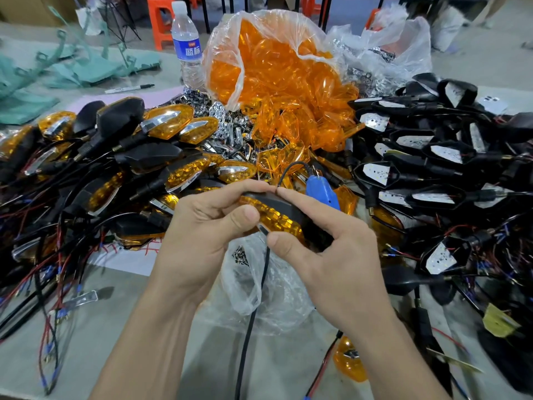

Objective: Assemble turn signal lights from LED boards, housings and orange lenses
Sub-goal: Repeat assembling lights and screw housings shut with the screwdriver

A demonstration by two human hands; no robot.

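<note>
Centre: left hand [202, 226], thumb pressed on the orange lens [274, 219], fingers curled over the top of a turn signal light [281, 210]. Right hand [323, 241] gripping the same light from the other side: forefinger laid along the black housing [285, 200], thumb at the lens's lower edge, remaining fingers curled round the stem end. Light held tilted above the near part of the table, lens toward the camera, black cable [253, 313] hanging from it between the forearms.

Just behind the right forefinger: blue tool [320, 192], thin dark cord looping upward. Beneath the hands: crumpled clear bag [259, 287], small cluster of screws [240, 255] inside.

Left: heap of finished lights [115, 168], orange lenses and chrome trims fitted, red and black wires trailing toward the near edge. Right: heap of open housings [432, 174], white LED boards showing in their faces.

Behind, at mid-table: large clear bag of loose lenses [274, 67], spilling forward onto a scatter of chrome reflectors [222, 116]. To its right, second clear bag [383, 44], contents unclear. To its left, upright water bottle [187, 44], marker pen [129, 88] lying near it, teal cloth items [72, 67] beyond.

Beside the right forearm: single orange-lensed light [349, 362] on the grey table [115, 327]. Background: orange stools [160, 18].
</note>
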